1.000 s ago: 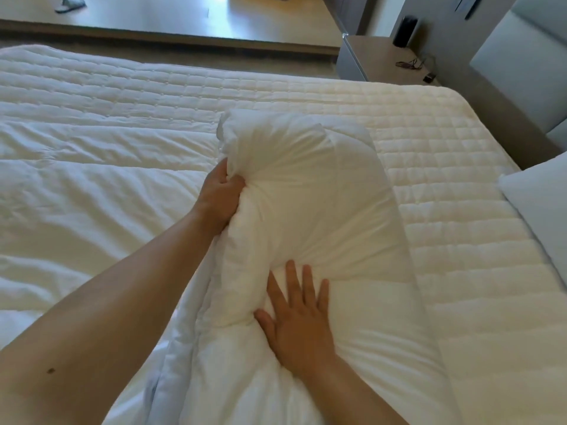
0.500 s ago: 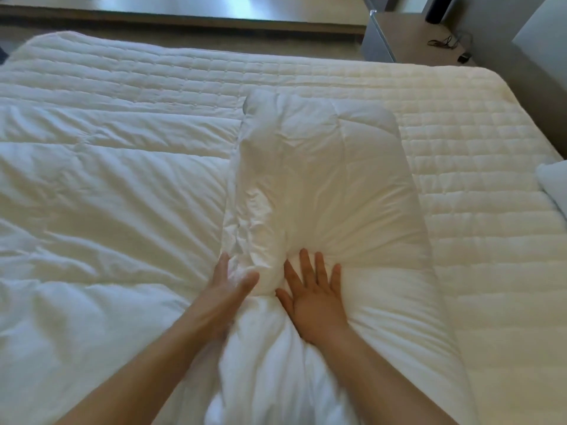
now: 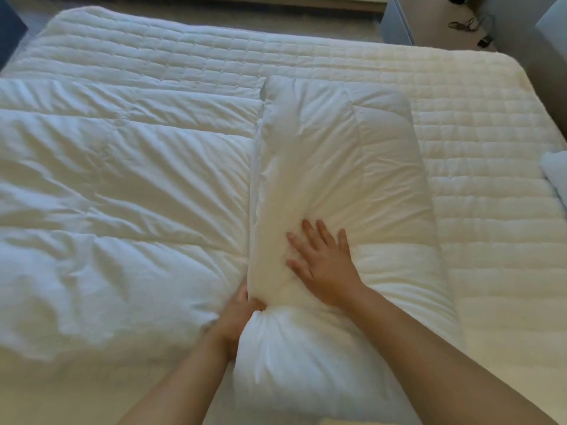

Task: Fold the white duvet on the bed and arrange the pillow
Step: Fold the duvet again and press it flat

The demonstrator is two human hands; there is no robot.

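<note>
Head cam: white duvet [image 3: 122,210] lies spread over the left part of the bed [image 3: 460,118], w/ a folded strip [image 3: 331,154] doubled back along its right edge; right hand [image 3: 325,265] rests flat, fingers spread, on that strip, while left hand [image 3: 236,320] pinches a bunch of its near left edge. Pillow [image 3: 557,176] sits well apart at the far right, barely in frame. Risk, imo: filling is puffy, so if the flat hand lifts or the pinch slips, the strip could spring open or skew, esp. at the unheld far end.
</note>
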